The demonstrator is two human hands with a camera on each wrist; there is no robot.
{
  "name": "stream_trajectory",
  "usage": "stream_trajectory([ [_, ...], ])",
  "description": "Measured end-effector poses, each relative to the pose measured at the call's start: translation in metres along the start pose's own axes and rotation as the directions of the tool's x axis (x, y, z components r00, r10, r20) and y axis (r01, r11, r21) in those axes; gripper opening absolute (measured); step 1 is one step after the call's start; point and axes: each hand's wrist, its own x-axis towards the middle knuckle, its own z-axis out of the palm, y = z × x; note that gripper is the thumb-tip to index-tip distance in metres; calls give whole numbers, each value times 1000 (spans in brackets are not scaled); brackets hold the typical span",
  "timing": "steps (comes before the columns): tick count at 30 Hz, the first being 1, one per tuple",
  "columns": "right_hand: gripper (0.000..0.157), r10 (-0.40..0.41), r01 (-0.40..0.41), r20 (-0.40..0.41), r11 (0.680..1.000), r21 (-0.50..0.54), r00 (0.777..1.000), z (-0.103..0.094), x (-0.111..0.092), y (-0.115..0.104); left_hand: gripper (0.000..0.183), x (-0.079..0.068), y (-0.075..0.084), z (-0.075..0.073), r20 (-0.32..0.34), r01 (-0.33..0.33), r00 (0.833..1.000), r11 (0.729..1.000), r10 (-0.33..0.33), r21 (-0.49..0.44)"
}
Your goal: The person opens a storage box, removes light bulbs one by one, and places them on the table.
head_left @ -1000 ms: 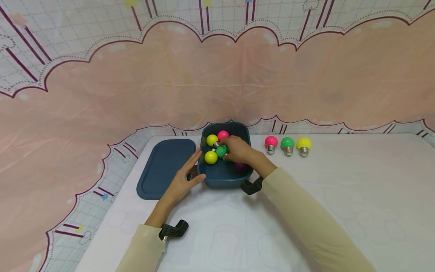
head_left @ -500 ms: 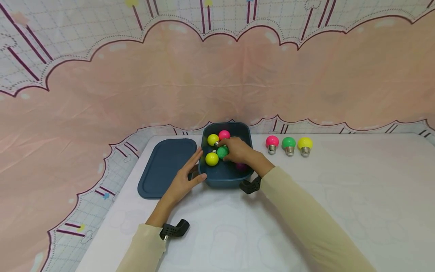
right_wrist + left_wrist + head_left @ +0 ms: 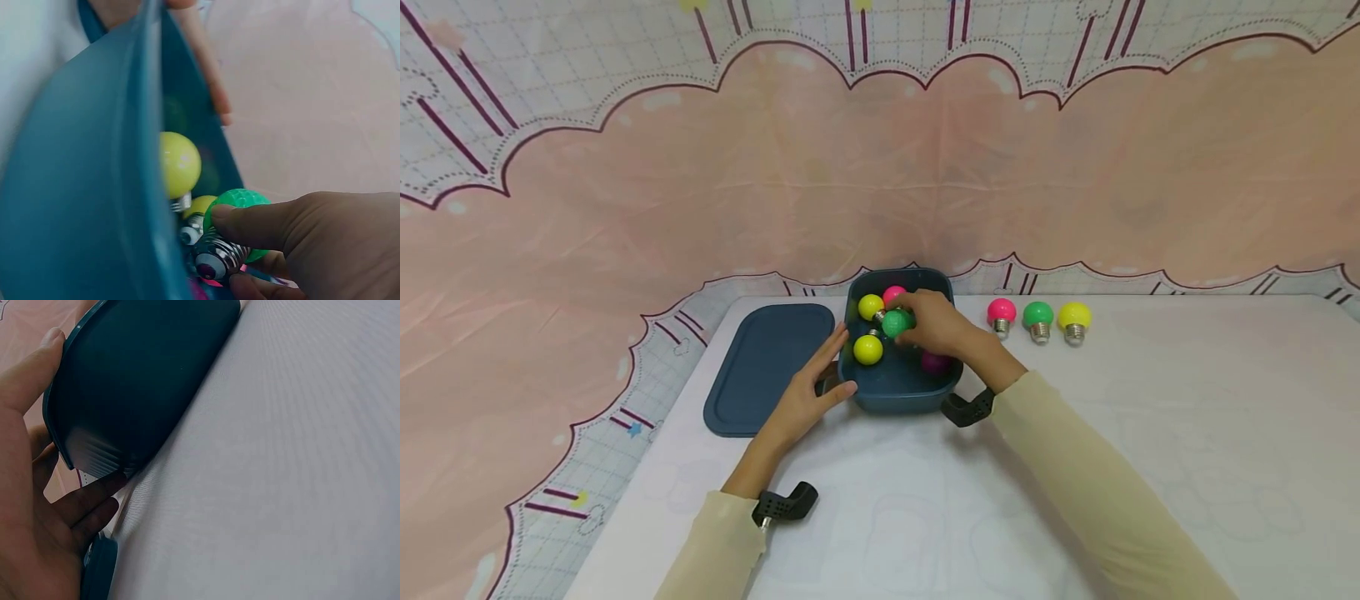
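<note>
My right hand (image 3: pixel 936 323) is over the dark blue box (image 3: pixel 898 403), pinching a green light bulb (image 3: pixel 896 323) between thumb and fingers. In the right wrist view the bulb's metal screw base (image 3: pixel 219 255) points toward the camera. Inside the box lie two yellow bulbs, one nearer (image 3: pixel 868 350) and one farther (image 3: pixel 871 307). A pink bulb (image 3: pixel 893 295) sits at the back, and a purple bulb (image 3: pixel 936 362) is at the right, partly hidden under my wrist. My left hand (image 3: pixel 802 398) rests against the box's left side with fingers extended; the left wrist view shows fingertips (image 3: pixel 115 480) touching the wall.
Left of the box, a dark blue lid (image 3: pixel 767 371) lies flat on the white table (image 3: pixel 910 500). To the right stands a row of bulbs: pink (image 3: pixel 1001 314), green (image 3: pixel 1038 318) and yellow (image 3: pixel 1074 319). A patterned cloth (image 3: pixel 880 167) hangs behind the table.
My right hand has lifted slightly and shifted a little right, bringing the green bulb up from among the others. The left hand stays at the box's side.
</note>
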Motion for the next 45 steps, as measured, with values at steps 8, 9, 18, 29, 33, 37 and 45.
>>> stream_trajectory([
  [8,51,-44,50,-99,997,59,994,-18,-16,6,70,0,0,1,-1,-28,1000,1000,28,-6],
  [9,51,-46,53,-111,996,65,993,-20,-18,7,70,0,0,1,1,-29,1000,1000,29,-6],
  [18,50,-38,55,-193,995,83,980,-33,-40,25,70,-1,0,1,6,-29,1000,1000,29,-4],
  [29,52,38,-5,-259,992,128,965,-51,-63,44,70,-1,2,0,6,-33,999,999,33,11],
  [33,52,81,-38,-292,988,152,953,-59,-72,54,70,-1,1,0,8,-29,1000,1000,29,4],
  [37,51,93,-51,-314,989,142,945,-67,-82,63,69,-1,0,1,9,-27,1000,1000,27,6],
  [45,51,169,-116,-334,978,173,927,-76,-97,80,70,-1,-1,1,7,-23,1000,1000,23,10],
])
